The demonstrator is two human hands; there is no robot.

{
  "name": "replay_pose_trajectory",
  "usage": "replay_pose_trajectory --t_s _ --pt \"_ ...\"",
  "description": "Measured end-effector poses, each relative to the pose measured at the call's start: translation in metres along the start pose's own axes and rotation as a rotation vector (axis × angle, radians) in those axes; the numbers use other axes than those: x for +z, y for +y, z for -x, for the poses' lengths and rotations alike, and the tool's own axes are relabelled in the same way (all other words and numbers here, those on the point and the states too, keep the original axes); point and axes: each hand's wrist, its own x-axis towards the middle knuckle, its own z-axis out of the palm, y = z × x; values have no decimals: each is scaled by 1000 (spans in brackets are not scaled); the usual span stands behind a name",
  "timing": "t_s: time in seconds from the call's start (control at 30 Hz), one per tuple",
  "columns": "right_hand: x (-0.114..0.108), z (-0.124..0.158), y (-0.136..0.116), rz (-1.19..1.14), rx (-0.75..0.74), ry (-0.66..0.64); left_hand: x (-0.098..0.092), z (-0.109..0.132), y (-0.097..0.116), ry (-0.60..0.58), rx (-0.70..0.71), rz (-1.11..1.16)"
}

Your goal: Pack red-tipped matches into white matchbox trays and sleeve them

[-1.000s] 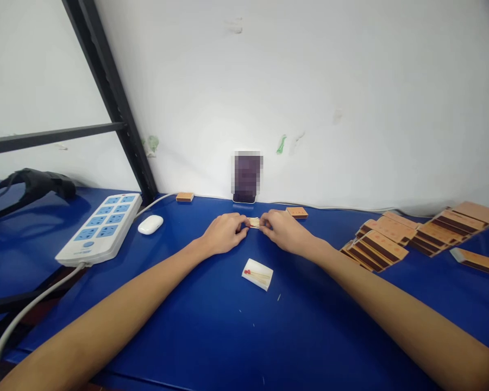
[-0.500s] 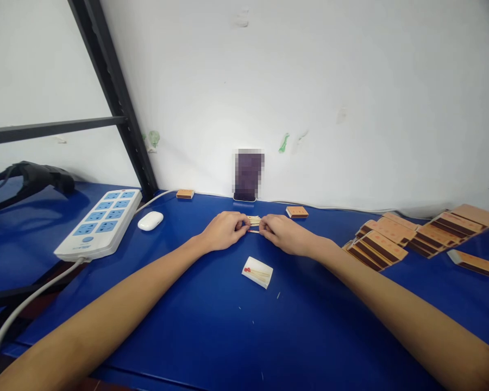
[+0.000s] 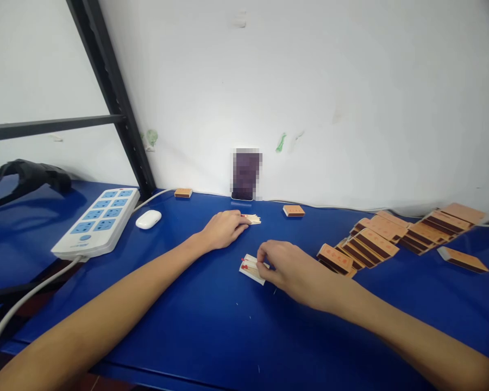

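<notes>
A small white matchbox tray [image 3: 250,278] lies on the blue table with red-headed matches in it. My right hand [image 3: 287,270] is over its right side, thumb and forefinger pinched on a match [image 3: 246,260] whose red head points left. The fingers partly cover the tray. Beyond it, a small pile of matches [image 3: 253,219] lies on the tabletop. My left hand [image 3: 226,229] rests at the left end of that pile, fingers loosely stretched with a slight gap to the thumb, partly covering the match heads.
Stacked matchboxes [image 3: 375,244] spread along the right, with a single matchbox [image 3: 462,259] beyond them. Two more matchboxes, one left [image 3: 183,193] and one right [image 3: 294,210], lie near the wall. A blurred phone [image 3: 245,174] leans there. A power strip [image 3: 100,222] and white earbud case [image 3: 148,219] sit left.
My right hand has moved from the match pile toward me, to the tray, with a match in its fingers. My left hand has stayed by the pile, its fingers loosened.
</notes>
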Motion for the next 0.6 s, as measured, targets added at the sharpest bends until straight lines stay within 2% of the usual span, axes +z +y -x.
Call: replay_pose_trajectory --t_s 0.13,0.27,0.43,0.6 --pt "-2 -2 -2 -14 29 0 0 -3 1 1 -104 97" --pt "-4 -2 0 7 25 45 -2 -7 4 -46 -151 82" --pt "8 1 6 80 -56 39 -10 -6 10 -141 -124 10" --pt "13 5 17 -49 -82 22 -18 -3 20 -243 -62 -39"
